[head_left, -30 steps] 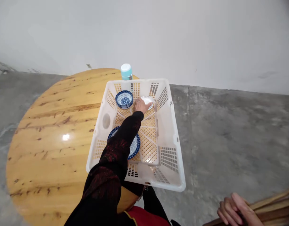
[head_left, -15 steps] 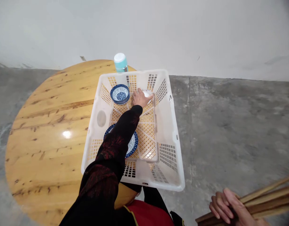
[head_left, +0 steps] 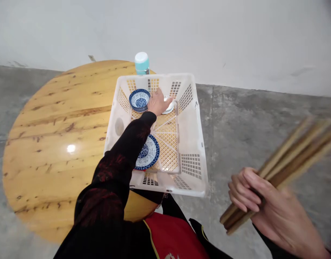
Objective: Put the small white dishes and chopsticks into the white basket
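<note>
The left hand [head_left: 157,102] is stretched to the far end of the white basket [head_left: 191,136] on the tabletop [head_left: 60,136], fingers laid over a small white dish [head_left: 170,107] just right of it; a closed grip cannot be told. A stack of blue bowls [head_left: 139,100] sits immediately left, a blue plate [head_left: 148,153] nearer under the sleeve. A bundle of chopsticks [head_left: 284,165] is clamped in the right hand [head_left: 265,205], well apart, its long axis slanting up and right.

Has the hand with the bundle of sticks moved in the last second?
Yes. The right hand has risen with the wooden sticks, from below the white basket level to beside its near edge.
</note>
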A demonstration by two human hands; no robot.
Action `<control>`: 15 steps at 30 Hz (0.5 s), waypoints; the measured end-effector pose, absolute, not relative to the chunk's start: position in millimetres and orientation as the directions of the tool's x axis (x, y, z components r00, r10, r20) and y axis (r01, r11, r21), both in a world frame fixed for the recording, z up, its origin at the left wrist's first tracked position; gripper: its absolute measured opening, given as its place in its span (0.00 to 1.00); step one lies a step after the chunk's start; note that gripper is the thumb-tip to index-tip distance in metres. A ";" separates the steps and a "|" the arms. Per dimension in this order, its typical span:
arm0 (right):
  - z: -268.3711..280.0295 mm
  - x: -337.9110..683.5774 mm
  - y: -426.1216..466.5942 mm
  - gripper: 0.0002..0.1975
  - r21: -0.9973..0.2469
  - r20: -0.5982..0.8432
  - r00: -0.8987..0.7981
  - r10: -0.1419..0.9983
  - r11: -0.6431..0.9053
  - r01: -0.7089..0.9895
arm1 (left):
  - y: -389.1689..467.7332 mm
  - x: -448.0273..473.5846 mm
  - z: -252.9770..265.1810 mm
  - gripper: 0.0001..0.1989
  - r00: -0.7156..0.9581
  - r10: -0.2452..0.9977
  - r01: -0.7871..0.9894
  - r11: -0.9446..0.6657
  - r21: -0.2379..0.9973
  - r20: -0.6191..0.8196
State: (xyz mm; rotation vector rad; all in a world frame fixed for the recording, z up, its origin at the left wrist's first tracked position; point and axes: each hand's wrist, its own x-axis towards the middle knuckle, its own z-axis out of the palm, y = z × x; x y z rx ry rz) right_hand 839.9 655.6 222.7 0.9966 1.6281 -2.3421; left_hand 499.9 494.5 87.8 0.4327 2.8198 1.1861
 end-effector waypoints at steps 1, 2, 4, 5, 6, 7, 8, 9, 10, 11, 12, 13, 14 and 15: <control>227.6 831.8 650.3 0.32 -0.794 -0.566 -0.795 0.220 -0.404 0.454 | 485.9 506.5 100.9 0.35 -0.935 0.345 0.299 0.636 0.711 0.085; 231.1 823.7 644.5 0.32 -0.794 -0.560 -0.808 0.182 -0.396 0.462 | 476.7 515.8 115.6 0.31 -0.904 0.416 0.355 0.605 0.712 0.098; 233.9 806.9 631.7 0.31 -0.795 -0.550 -0.827 0.117 -0.377 0.475 | 456.3 541.9 147.5 0.24 -0.837 0.536 0.437 0.528 0.728 0.113; 232.8 798.2 625.3 0.31 -0.798 -0.545 -0.833 0.095 -0.364 0.481 | 444.9 557.9 163.0 0.22 -0.807 0.577 0.461 0.481 0.746 0.127; 229.7 789.5 619.0 0.31 -0.805 -0.538 -0.839 0.082 -0.346 0.482 | 432.2 575.2 177.1 0.20 -0.786 0.601 0.475 0.435 0.765 0.145; 224.7 780.7 613.1 0.30 -0.814 -0.529 -0.845 0.077 -0.326 0.480 | 418.1 593.1 189.2 0.18 -0.775 0.611 0.479 0.399 0.782 0.163; 217.7 772.1 607.6 0.30 -0.824 -0.521 -0.850 0.080 -0.306 0.477 | 402.6 611.3 198.7 0.17 -0.777 0.604 0.474 0.376 0.796 0.178; 209.1 763.8 602.6 0.29 -0.832 -0.517 -0.852 0.089 -0.285 0.475 | 385.7 629.5 205.1 0.17 -0.794 0.579 0.460 0.368 0.808 0.188; 199.1 756.0 598.1 0.27 -0.838 -0.517 -0.849 0.105 -0.264 0.478 | 367.7 647.7 208.2 0.17 -0.823 0.536 0.434 0.376 0.819 0.191; 188.2 748.8 594.1 0.26 -0.839 -0.525 -0.842 0.126 -0.241 0.487 | 349.0 666.1 207.9 0.18 -0.860 0.474 0.398 0.393 0.829 0.188; 177.0 742.3 590.6 0.24 -0.835 -0.539 -0.829 0.149 -0.219 0.504 | 330.2 684.7 204.4 0.18 -0.901 0.393 0.352 0.419 0.837 0.182; 166.0 736.5 587.5 0.22 -0.827 -0.558 -0.812 0.172 -0.201 0.526 | 311.9 703.9 198.1 0.19 -0.937 0.305 0.300 0.447 0.843 0.172; 155.4 731.2 584.8 0.20 -0.816 -0.577 -0.794 0.192 -0.187 0.547 | 294.8 723.6 189.6 0.19 -0.964 0.209 0.244 0.470 0.848 0.162; 145.5 726.3 582.4 0.19 -0.806 -0.592 -0.778 0.212 -0.176 0.565 | 279.1 743.9 179.6 0.18 -0.982 0.123 0.183 0.493 0.851 0.140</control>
